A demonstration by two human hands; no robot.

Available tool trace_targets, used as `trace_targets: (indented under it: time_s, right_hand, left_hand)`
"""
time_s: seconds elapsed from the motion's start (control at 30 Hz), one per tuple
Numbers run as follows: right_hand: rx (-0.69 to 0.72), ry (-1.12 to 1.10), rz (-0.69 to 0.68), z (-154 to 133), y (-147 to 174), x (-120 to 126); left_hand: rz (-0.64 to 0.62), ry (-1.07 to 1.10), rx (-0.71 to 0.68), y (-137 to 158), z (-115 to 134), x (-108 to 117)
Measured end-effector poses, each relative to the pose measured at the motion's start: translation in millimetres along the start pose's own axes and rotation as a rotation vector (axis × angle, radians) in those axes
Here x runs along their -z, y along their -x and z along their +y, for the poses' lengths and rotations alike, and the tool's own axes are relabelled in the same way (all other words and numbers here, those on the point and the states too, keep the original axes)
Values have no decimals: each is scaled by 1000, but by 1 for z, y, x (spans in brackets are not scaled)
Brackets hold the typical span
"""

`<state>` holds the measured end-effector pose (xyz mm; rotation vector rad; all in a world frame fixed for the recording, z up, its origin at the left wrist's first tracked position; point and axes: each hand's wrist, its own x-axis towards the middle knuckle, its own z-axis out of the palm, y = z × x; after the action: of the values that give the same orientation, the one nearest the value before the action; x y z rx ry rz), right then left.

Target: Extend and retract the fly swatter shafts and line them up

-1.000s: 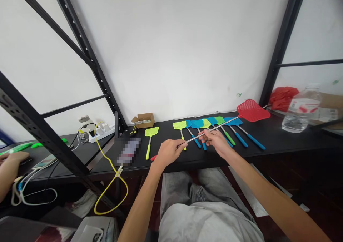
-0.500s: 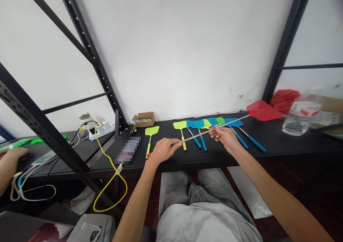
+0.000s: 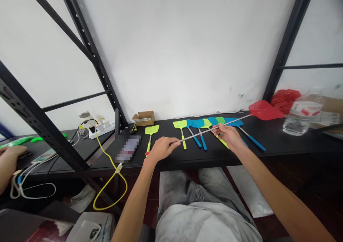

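Observation:
A red fly swatter (image 3: 265, 110) with a long metal rod is held across in front of me, its head to the right and its red handle end at the left. My left hand (image 3: 164, 149) is closed round the rod near the handle. Further along, my right hand (image 3: 225, 134) pinches the same rod. Behind it on the black table lies a row of yellow-green, blue and green swatters, among them a yellow-green swatter (image 3: 180, 124) and a blue swatter (image 3: 197, 123). A lone yellow-green swatter (image 3: 152, 129) lies left of the row, by my left hand.
A small cardboard box (image 3: 144, 118), a blurred phone (image 3: 128, 148) and a yellow cable (image 3: 125, 188) are at the left. A water bottle (image 3: 302, 111) and a red plastic bag (image 3: 285, 99) stand right. Another person's hand (image 3: 12, 156) rests far left. Black shelf posts (image 3: 93, 56) flank the table.
The red swatter and my right hand have shifted slightly to the right. A yellow-green handle below my right hand now shows more. My left hand keeps its grip.

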<state>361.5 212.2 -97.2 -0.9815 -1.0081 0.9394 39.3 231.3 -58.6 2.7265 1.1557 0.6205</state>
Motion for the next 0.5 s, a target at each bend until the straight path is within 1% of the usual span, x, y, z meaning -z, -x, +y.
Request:
trace_targets:
  time_s: [0.23, 0.37, 0.5]
  right_hand:
    - [31, 23, 54, -4, -1, 11]
    - [32, -11, 66, -4, -8, 21]
    - [33, -30, 107, -6, -9, 28]
  left_hand:
    - [-1, 1, 20, 1, -2, 0]
    - [-9, 11, 28, 1, -6, 2]
    - [-9, 5, 30, 3, -8, 5]
